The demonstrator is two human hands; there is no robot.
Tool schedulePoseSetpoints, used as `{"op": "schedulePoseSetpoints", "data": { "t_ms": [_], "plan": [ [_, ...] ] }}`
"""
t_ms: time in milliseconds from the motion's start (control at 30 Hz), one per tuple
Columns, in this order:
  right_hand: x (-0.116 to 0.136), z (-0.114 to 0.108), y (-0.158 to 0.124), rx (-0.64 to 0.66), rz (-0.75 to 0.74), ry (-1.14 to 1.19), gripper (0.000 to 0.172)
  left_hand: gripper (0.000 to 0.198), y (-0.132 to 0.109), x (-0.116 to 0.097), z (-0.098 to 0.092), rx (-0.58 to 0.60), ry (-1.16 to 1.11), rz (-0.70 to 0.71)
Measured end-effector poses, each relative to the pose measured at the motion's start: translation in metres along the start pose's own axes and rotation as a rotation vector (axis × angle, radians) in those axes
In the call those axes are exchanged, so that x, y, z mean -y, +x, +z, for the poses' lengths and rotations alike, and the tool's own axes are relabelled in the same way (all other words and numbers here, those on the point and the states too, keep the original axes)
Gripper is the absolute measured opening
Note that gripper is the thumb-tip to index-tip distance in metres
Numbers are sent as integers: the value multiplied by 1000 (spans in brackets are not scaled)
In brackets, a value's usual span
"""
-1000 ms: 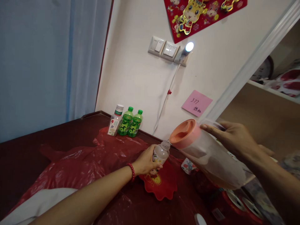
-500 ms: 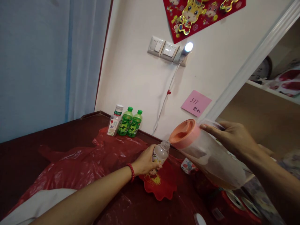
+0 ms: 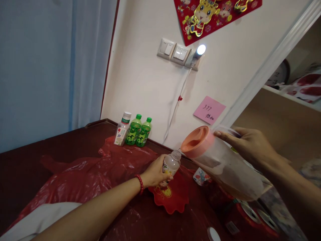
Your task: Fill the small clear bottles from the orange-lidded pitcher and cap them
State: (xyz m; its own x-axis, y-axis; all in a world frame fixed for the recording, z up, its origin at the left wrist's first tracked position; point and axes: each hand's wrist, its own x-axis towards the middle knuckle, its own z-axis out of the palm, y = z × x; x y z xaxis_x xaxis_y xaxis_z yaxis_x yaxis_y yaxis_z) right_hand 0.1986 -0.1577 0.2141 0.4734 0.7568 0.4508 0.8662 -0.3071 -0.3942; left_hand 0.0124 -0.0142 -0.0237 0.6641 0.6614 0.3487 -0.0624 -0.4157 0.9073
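My left hand [image 3: 156,173] is wrapped round a clear, uncapped bottle [image 3: 173,164] with a flowered label, held over a red scalloped mat [image 3: 173,197]. In my right hand [image 3: 250,144] is the handle of a translucent pitcher [image 3: 225,167] with an orange lid [image 3: 197,142]. The pitcher is tipped to the left, its spout at the bottle's mouth, and a thin trickle seems to run between them. Liquid shows along the pitcher's lower side. A white cap [image 3: 213,234] lies at the bottom edge of the view.
By the wall stand two green bottles [image 3: 142,134] and a clear labelled bottle [image 3: 122,130]. A red plastic bag [image 3: 82,174] spreads over the dark table. Red cans [image 3: 243,217] and a small patterned cup [image 3: 200,176] sit beneath the pitcher. A white cable [image 3: 177,107] hangs down the wall.
Both hands keep almost the same pose, with the pitcher still tipped against the bottle. The whole view has shifted very slightly.
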Motion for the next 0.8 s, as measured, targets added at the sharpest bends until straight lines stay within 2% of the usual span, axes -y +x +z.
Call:
{"op": "schedulePoseSetpoints", "data": {
  "t_ms": [800],
  "plan": [
    [-2, -2, 4, -36, -7, -36, 63, 67, 2, 3, 0, -5, 19, 31]
  ]
}}
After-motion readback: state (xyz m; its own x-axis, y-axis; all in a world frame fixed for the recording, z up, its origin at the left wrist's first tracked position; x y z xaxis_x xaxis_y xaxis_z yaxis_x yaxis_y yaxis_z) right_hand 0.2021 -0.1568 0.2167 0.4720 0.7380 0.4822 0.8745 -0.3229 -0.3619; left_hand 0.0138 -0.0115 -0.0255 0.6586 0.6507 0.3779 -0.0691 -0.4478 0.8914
